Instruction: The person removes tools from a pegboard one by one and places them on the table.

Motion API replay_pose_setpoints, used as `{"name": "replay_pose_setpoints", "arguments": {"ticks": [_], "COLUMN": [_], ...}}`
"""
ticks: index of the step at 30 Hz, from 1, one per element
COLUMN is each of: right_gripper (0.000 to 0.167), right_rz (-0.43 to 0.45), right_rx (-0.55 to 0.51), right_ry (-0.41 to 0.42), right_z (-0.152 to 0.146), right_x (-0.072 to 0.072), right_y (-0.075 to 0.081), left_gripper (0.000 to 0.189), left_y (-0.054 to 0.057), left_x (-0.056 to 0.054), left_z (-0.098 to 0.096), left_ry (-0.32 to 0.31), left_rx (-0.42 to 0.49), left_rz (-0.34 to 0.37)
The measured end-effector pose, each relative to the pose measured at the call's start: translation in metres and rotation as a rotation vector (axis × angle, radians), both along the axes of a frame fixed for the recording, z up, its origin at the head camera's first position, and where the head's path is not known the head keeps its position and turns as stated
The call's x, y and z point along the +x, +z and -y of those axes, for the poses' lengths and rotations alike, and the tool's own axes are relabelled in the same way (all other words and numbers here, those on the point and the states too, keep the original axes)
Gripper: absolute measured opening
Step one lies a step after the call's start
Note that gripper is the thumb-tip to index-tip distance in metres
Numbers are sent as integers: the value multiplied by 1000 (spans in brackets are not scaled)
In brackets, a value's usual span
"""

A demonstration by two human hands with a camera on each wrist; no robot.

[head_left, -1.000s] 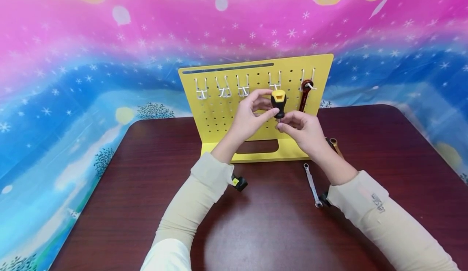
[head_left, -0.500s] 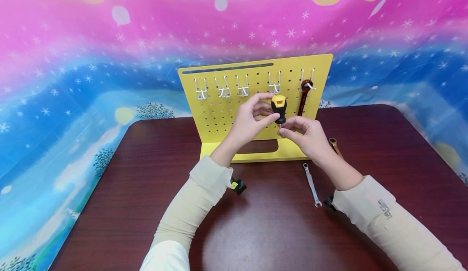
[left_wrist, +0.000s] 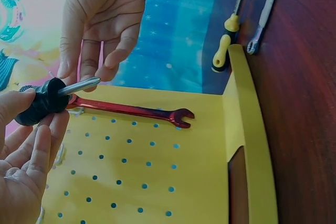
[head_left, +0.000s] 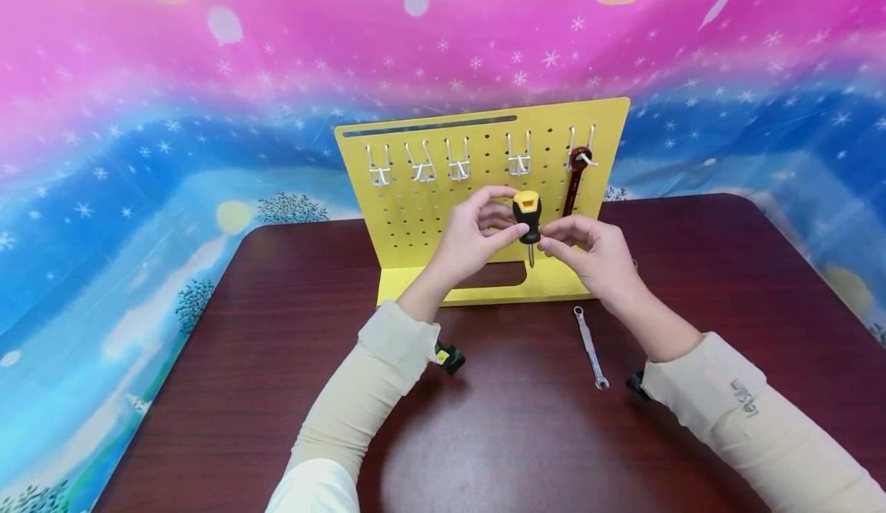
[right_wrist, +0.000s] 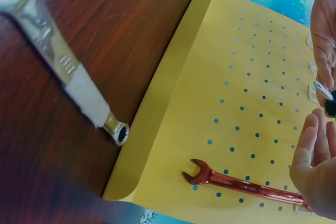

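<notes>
A stubby screwdriver [head_left: 527, 217] with a black grip and yellow end cap stands upright, tip down, in front of the yellow pegboard [head_left: 415, 255]. My left hand [head_left: 465, 228] pinches its handle between thumb and fingers. In the left wrist view the cross-shaped tip of the screwdriver [left_wrist: 79, 86] is bare. My right hand [head_left: 595, 255] is close to the right of the handle, its fingers loosely bent with nothing gripped between them. A red combination wrench [head_left: 574, 182] hangs on the pegboard's rightmost hook, just behind the hands.
Several white wire hooks [head_left: 459, 161] line the pegboard's upper part. A silver wrench [head_left: 591, 348] lies on the dark table [head_left: 277, 328] before the board. In the left wrist view, a longer yellow-and-black screwdriver [left_wrist: 226, 43] lies beside the board. A patterned cloth [head_left: 173, 113] surrounds the table.
The screwdriver and my left hand have come down slightly. My right fingers, earlier at the screwdriver's shaft, have moved off to the right, and the shaft now shows.
</notes>
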State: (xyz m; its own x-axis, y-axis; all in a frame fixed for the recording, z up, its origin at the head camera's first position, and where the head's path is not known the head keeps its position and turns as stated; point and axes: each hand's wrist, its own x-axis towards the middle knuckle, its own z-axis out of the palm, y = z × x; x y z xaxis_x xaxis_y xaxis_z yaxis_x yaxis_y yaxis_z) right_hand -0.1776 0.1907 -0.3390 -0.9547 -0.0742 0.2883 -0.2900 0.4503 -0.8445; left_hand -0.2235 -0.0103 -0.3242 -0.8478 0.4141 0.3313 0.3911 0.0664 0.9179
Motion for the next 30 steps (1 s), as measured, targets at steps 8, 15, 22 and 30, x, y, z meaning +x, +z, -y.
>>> {"name": "replay_pose_setpoints", "arguments": {"ticks": [8, 15, 22, 30], "right_gripper": [22, 21, 20, 25], "right_rz": [4, -7, 39, 30], "right_rx": [31, 43, 63, 17], "right_ry": [16, 45, 41, 90], "right_z": [-1, -4, -9, -14], "right_x": [3, 7, 9, 13], "right_y": [-1, -7, -17, -29], "left_gripper": [43, 42, 45, 47], "left_y": [-7, -15, -23, -33], "left_x": [1, 4, 7, 12], "left_z": [0, -1, -5, -9], "left_ry": [10, 15, 18, 2], "left_rx": [-26, -56, -101, -131], "left_rz": [31, 78, 124, 143]}}
